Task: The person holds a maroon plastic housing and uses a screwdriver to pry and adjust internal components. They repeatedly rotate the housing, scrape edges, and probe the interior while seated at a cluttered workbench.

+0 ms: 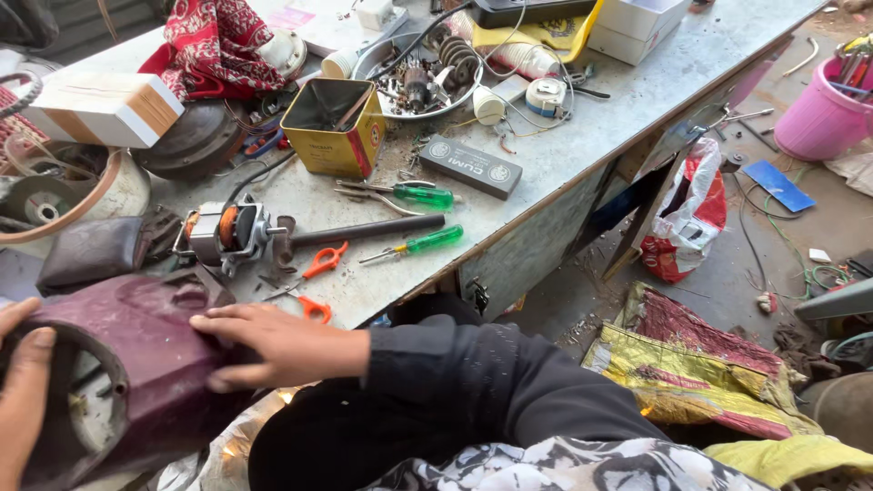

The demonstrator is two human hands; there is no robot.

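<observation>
Housing of dark maroon plastic, scuffed and dusty, is held at the near left of the scene, partly on the near edge of the metal table and partly over the lap. Its long axis runs from near left toward far right, and its round open end, with metal parts visible inside, faces the near left corner.

The right hand is laid flat on the housing's upper right flank, fingers stretched toward the left and pressed together, the palm down on the shell rather than closed around it. The dark sleeve comes in from the right, forearm nearly level.

The left hand is seen only in part at the left edge; its fingers are curved against the rim of the round opening, so the shell is braced between both hands. How far its fingers wrap cannot be told.

Just beyond the housing, on the table, lie a bare electric motor, orange-handled snips, a hammer and two green-handled screwdrivers. The right hand is the nearer to all of these.
</observation>
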